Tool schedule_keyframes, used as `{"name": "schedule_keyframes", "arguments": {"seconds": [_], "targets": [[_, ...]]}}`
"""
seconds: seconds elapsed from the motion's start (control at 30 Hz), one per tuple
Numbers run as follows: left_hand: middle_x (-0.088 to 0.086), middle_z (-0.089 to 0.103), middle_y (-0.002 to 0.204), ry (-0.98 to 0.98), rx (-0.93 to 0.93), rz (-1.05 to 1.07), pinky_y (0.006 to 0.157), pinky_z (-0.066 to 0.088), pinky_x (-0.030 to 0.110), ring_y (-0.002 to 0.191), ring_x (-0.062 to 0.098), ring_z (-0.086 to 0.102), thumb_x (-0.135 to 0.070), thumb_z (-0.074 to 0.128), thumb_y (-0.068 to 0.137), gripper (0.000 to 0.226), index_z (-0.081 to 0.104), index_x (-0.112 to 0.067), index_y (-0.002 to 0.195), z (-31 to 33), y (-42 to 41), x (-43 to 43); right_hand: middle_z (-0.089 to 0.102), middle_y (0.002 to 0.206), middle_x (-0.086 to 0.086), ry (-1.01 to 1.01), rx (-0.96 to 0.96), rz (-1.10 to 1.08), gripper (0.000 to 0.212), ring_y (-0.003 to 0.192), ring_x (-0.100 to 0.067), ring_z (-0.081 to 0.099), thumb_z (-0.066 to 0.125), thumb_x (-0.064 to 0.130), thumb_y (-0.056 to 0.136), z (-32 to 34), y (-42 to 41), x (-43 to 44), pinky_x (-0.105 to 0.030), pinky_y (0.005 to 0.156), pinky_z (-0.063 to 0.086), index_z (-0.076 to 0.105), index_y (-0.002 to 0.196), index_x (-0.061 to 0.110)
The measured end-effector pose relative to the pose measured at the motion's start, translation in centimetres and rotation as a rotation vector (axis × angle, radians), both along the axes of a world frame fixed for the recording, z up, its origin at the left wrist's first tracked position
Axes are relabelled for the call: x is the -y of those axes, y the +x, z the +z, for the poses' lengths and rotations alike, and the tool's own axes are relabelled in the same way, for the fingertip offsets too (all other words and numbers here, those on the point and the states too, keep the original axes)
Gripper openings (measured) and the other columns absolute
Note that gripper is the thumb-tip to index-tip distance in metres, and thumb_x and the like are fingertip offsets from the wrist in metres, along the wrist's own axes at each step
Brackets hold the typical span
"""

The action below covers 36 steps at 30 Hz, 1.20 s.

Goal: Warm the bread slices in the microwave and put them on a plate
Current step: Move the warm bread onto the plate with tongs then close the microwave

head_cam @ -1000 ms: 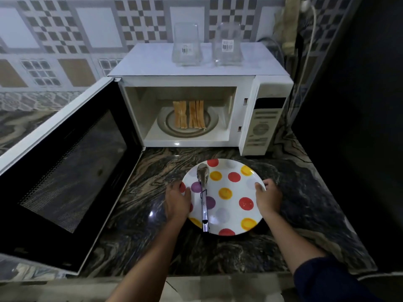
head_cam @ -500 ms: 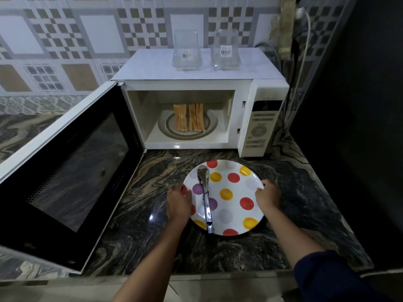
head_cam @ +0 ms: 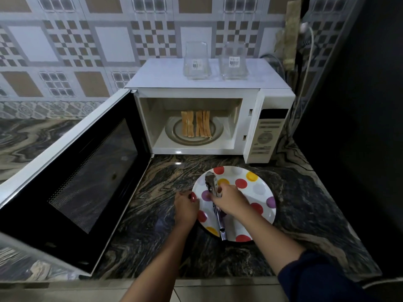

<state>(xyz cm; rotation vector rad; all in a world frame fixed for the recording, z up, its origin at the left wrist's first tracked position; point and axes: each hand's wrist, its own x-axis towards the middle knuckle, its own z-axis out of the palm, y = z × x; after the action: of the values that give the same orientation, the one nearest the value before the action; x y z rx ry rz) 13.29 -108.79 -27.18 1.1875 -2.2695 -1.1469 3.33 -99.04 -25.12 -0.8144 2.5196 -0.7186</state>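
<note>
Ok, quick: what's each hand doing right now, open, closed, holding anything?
Left hand: holding the left rim of the round white polka-dot plate.
Right hand: closed round the metal tongs lying on that plate.

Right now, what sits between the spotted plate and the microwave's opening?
Nothing: in the head view, only bare marbled countertop separates the plate from the microwave.

Dim overall; microwave cavity [head_cam: 192, 118] brightest. Small glare spots on tabletop [head_cam: 165, 186] near its back edge. Right side near-black. Wide-angle bending at frame edges; slight softness, possibly motion.
</note>
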Motion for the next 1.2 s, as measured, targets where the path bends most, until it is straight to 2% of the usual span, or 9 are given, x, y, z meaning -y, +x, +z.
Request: {"name": "schedule_keyframes", "arguments": {"seconds": [0.13, 0.27, 0.37, 0.5, 0.63, 0.77, 0.87, 1.03, 1.2], "targets": [[0.021, 0.067, 0.103, 0.038, -0.056, 0.000, 0.087, 0.047, 0.033, 0.099, 0.032, 0.060, -0.002, 0.060, 0.080, 0.020, 0.070, 0.001, 0.097, 0.1, 0.3, 0.8, 0.061, 0.104, -0.009, 0.200, -0.015, 0.039, 0.036, 0.089, -0.027, 0.060, 0.060, 0.038, 0.083, -0.5, 0.7, 1.1, -0.030, 0.070, 0.048, 0.057, 0.108, 0.013], [0.016, 0.070, 0.093, 0.156, -0.110, 0.049, 0.078, 0.049, 0.033, 0.090, 0.030, 0.063, -0.013, 0.066, 0.079, 0.016, 0.069, -0.003, 0.091, 0.6, 0.7, 1.8, 0.057, 0.082, -0.003, 0.161, 0.075, 0.045, 0.016, 0.072, -0.018, 0.056, 0.060, 0.029, 0.084, 0.2, 0.3, 0.5, -0.024, 0.058, 0.043, 0.056, 0.082, 0.013], [0.015, 0.070, 0.087, 0.284, -0.100, 0.043, 0.073, 0.048, 0.033, 0.082, 0.027, 0.063, -0.028, 0.060, 0.085, 0.026, 0.068, -0.004, 0.087, 1.9, 0.4, 2.7, 0.048, 0.063, 0.002, 0.038, 0.103, 0.065, 0.029, 0.056, -0.011, 0.047, 0.061, 0.027, 0.083, 1.4, 0.1, 0.1, -0.022, 0.048, 0.033, 0.044, 0.060, 0.018], [0.009, 0.059, 0.070, 0.650, -0.363, -0.014, 0.059, 0.042, 0.027, 0.066, 0.021, 0.055, -0.039, 0.057, 0.089, 0.035, 0.064, -0.008, 0.077, 5.1, -0.5, 3.1, 0.051, 0.065, 0.005, -0.039, 0.020, 0.248, 0.024, 0.058, -0.010, 0.049, 0.064, 0.029, 0.080, 4.6, 0.9, 0.2, -0.023, 0.050, 0.036, 0.045, 0.065, 0.025], [0.009, 0.055, 0.066, 0.769, -0.540, -0.031, 0.041, 0.044, 0.016, 0.049, 0.011, 0.057, -0.022, 0.062, 0.088, 0.021, 0.057, -0.006, 0.076, 7.3, -0.8, 3.3, 0.057, 0.077, 0.006, 0.005, -0.162, 0.394, 0.009, 0.074, -0.017, 0.059, 0.059, 0.032, 0.080, 6.9, 1.4, 0.2, -0.036, 0.064, 0.048, 0.055, 0.082, 0.024], [0.011, 0.065, 0.081, 0.839, -0.624, -0.038, 0.054, 0.055, 0.022, 0.073, 0.019, 0.064, -0.014, 0.055, 0.092, 0.016, 0.059, 0.001, 0.095, 8.9, -0.7, 3.4, 0.054, 0.084, 0.006, 0.014, -0.275, 0.373, 0.014, 0.079, -0.019, 0.057, 0.060, 0.036, 0.080, 7.8, 1.1, -1.3, -0.035, 0.064, 0.048, 0.055, 0.088, 0.025], [0.010, 0.064, 0.088, 0.862, -0.696, -0.008, 0.071, 0.052, 0.026, 0.079, 0.018, 0.062, -0.014, 0.050, 0.094, 0.019, 0.058, 0.001, 0.101, 9.3, -0.3, 4.2, 0.059, 0.089, 0.003, 0.089, -0.310, 0.336, 0.021, 0.082, -0.019, 0.058, 0.061, 0.041, 0.080, 7.6, 0.2, -3.0, -0.033, 0.065, 0.047, 0.057, 0.091, 0.025], [0.009, 0.059, 0.087, 0.945, -0.806, 0.038, 0.078, 0.049, 0.030, 0.080, 0.018, 0.059, -0.013, 0.043, 0.097, 0.019, 0.056, -0.004, 0.086, 9.6, 0.1, 5.3, 0.057, 0.078, 0.005, 0.053, -0.114, 0.288, 0.019, 0.078, -0.016, 0.056, 0.070, 0.034, 0.076, 7.3, -1.1, -4.7, -0.028, 0.063, 0.041, 0.052, 0.073, 0.030], [0.010, 0.067, 0.087, 1.000, -0.845, -0.025, 0.071, 0.056, 0.028, 0.082, 0.019, 0.066, -0.010, 0.050, 0.094, 0.013, 0.060, -0.005, 0.087, 9.0, 0.1, 5.0, 0.061, 0.087, -0.001, -0.008, 0.188, 0.321, 0.025, 0.076, -0.017, 0.058, 0.059, 0.051, 0.084, 8.2, -0.1, -3.6, -0.030, 0.068, 0.046, 0.056, 0.088, 0.026]]}}
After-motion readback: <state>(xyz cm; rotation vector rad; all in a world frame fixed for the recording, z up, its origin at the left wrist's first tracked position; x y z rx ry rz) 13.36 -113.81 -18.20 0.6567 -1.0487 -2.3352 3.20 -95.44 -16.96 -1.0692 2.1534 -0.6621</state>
